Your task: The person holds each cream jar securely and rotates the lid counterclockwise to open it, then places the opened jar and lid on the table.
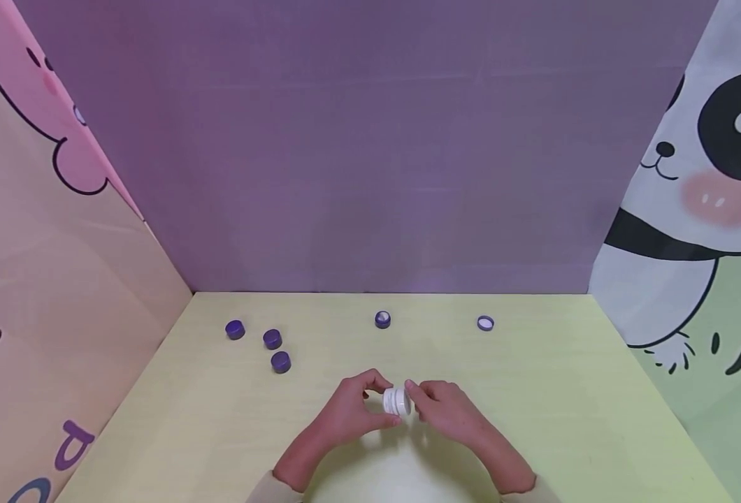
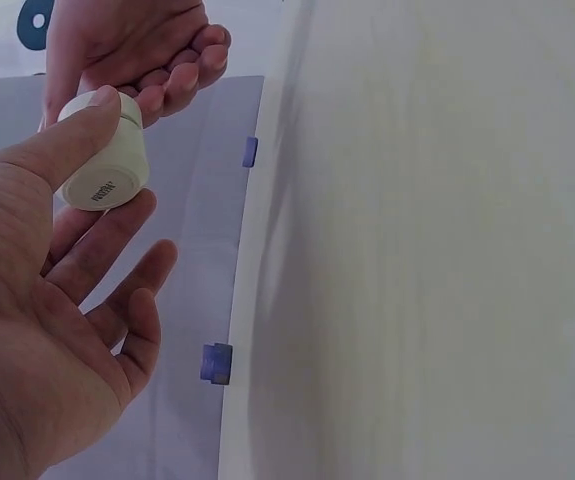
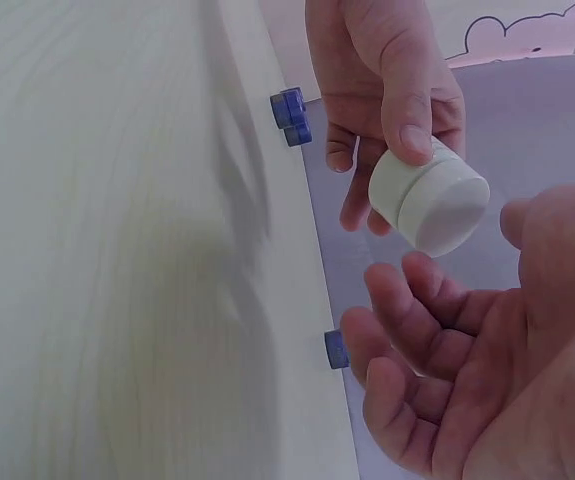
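Observation:
A small white jar [image 1: 394, 402] with a white screw lid is held on its side above the table. My left hand [image 1: 353, 413] grips its body between thumb and fingers. Dark print shows on the jar's base [image 2: 102, 190] in the left wrist view. The smooth lid [image 3: 449, 212] points toward my right hand [image 1: 451, 412]. In the right wrist view, that hand's loosely bent fingers [image 3: 412, 320] and thumb stand apart around the lid, with a gap between them and it. Nothing is held in the right hand.
Three purple round caps or pots [image 1: 272, 339] stand at the table's left. Farther back in the middle is a purple round piece [image 1: 382, 319] with something pale in its top. A purple ring-like cap with a white inside [image 1: 486, 323] lies right of it. A purple wall [image 1: 370, 175] closes the back.

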{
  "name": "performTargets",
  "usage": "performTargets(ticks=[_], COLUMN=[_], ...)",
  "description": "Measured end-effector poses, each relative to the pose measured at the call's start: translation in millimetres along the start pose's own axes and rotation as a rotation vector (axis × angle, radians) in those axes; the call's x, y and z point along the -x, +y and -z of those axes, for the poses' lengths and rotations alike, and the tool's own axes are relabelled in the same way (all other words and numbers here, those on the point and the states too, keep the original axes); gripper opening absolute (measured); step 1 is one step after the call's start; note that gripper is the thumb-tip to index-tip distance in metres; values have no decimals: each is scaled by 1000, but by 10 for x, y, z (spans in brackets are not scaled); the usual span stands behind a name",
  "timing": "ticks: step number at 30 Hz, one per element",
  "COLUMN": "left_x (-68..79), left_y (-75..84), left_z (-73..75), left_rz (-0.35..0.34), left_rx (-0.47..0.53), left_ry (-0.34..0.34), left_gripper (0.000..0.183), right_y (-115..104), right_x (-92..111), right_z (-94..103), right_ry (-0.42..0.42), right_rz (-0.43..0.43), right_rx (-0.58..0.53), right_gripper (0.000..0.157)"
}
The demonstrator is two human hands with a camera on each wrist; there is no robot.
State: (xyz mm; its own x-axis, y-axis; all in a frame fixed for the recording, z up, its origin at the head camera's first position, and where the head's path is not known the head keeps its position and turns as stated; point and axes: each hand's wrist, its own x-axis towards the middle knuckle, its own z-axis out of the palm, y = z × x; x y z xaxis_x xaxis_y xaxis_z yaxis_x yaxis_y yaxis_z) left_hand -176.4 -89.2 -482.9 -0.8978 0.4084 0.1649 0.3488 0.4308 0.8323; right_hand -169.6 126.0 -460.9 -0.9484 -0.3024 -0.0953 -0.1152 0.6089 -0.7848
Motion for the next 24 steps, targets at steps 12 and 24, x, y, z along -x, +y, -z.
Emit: performTargets(ticks=[12, 24], left_x=[-16, -11], left_y=[-8, -6], left_z=[-13, -27], left_rz=[-5, -9], left_rx=[-19, -5], left_ry=[-8, -13], left_gripper=[37, 36], right_y=[-15, -8], right_x=[5, 11], right_z=[37, 42], right_ry=[-9, -9], right_rz=[109, 175], right_rx=[8, -110], right_gripper=[38, 22])
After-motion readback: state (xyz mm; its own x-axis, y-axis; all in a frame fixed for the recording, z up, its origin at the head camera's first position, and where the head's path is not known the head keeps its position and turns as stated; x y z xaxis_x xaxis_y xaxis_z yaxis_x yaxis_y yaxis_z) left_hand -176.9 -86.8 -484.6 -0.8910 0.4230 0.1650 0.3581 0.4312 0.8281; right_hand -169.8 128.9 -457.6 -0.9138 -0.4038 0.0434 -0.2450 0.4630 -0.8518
